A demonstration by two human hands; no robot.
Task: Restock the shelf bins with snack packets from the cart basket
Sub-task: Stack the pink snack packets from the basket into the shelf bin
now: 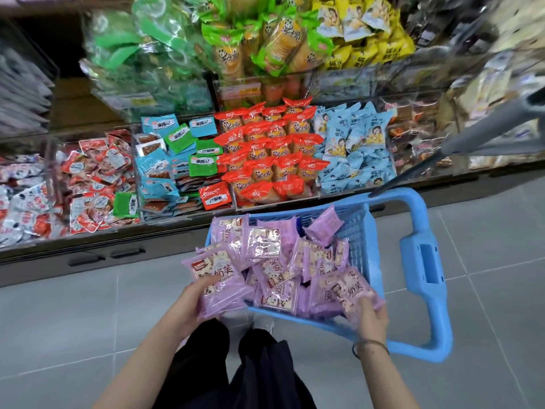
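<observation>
Left hand (191, 302) grips a stack of purple packets (218, 278) over the blue basket's (358, 231) near-left corner, lower centre; right hand (370, 315) clutches a second bundle (345, 287) at the near-right rim — advise squaring each handful before lifting, since slick wrappers likely slide. Shelf bins (182, 218) across mid-frame, holding orange packets (265, 149) and pale blue packets (354, 149), appear full, none showing purple — the cart handle (424, 261) at right narrows the lift path.

One basket (358, 231); two hands: left hand (188, 305), right hand (370, 315); purple packets (262, 246): dozens.
</observation>
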